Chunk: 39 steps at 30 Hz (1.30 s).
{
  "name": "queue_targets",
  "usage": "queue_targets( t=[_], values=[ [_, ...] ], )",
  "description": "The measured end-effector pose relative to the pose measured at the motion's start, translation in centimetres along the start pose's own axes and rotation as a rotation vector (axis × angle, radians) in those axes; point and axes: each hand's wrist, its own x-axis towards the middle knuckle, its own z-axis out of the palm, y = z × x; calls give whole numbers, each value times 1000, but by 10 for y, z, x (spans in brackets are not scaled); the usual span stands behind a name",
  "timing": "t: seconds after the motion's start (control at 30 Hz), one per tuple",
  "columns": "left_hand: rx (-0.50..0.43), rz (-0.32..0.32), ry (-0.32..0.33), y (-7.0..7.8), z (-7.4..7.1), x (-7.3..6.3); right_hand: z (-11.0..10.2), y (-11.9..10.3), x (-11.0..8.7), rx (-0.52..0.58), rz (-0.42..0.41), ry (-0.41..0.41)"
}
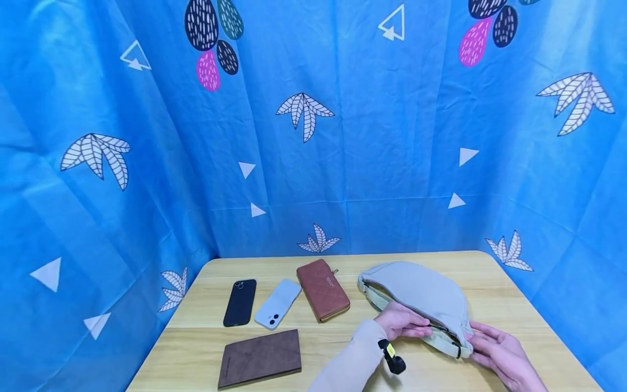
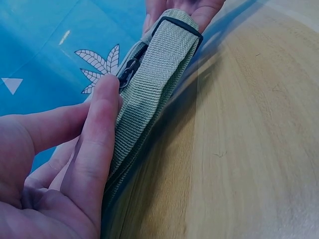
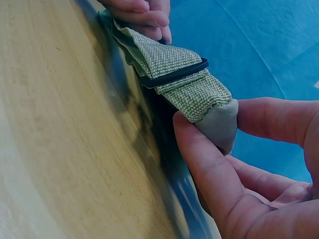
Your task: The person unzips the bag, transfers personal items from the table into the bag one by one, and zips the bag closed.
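A pale grey waist bag (image 1: 426,288) with a light green webbing strap (image 1: 441,342) lies at the right of the table. My left hand (image 1: 399,322) is at its front edge, thumb and finger pinching at the black zipper pull (image 2: 130,69) beside the strap. The fingertips partly hide the pull. My right hand (image 1: 502,351) grips the bag's right end; in the right wrist view, thumb and finger pinch the grey fabric tip (image 3: 219,124) where the strap is sewn on. A black strap slider (image 3: 174,73) sits just beyond that tip.
Left of the bag lie a reddish-brown zip wallet (image 1: 323,291), a light blue phone (image 1: 278,304) and a black phone (image 1: 240,302). A dark brown flat wallet or notebook (image 1: 260,358) is nearer the front. Blue patterned curtain (image 1: 382,163) surrounds the wooden table (image 1: 196,321).
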Motion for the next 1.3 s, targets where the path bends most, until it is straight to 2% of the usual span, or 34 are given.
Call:
queue_targets(
  t=[0.17, 0.53, 0.87, 1.1, 1.3],
  values=[
    [-13, 6, 15, -1, 0, 1, 0, 1, 0, 8, -6, 3],
    [6, 23, 6, 1, -3, 2, -3, 2, 0, 64, -1, -5],
    [16, 23, 3, 1, -7, 5, -3, 2, 1, 58, -4, -5],
    [18, 21, 12, 1, -7, 5, -5, 3, 2, 63, -7, -34],
    [19, 14, 14, 1, -7, 5, -4, 3, 3, 52, 3, -13]
  ],
)
